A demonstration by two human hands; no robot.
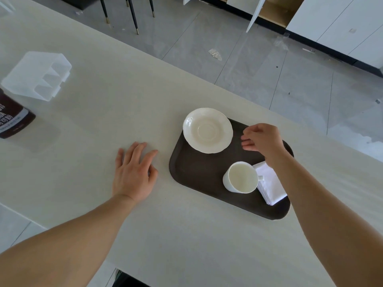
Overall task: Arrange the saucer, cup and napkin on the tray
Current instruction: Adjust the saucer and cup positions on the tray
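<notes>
A dark brown tray (199, 175) lies on the pale table. A cream saucer (207, 130) rests at the tray's far left corner, overhanging its rim. A white cup (241, 177) stands upright near the tray's middle, its handle toward a folded white napkin (270, 184) beside it on the right. My right hand (262, 139) hovers above the tray just right of the saucer, fingers loosely curled, holding nothing. My left hand (133, 172) lies flat on the table left of the tray, fingers spread.
A translucent plastic container (37, 74) and a dark brown jar (12, 119) sit at the table's far left. The table's far edge runs diagonally behind the tray; beyond it are grey floor tiles, chair legs (132, 15) and white cabinets (342, 27).
</notes>
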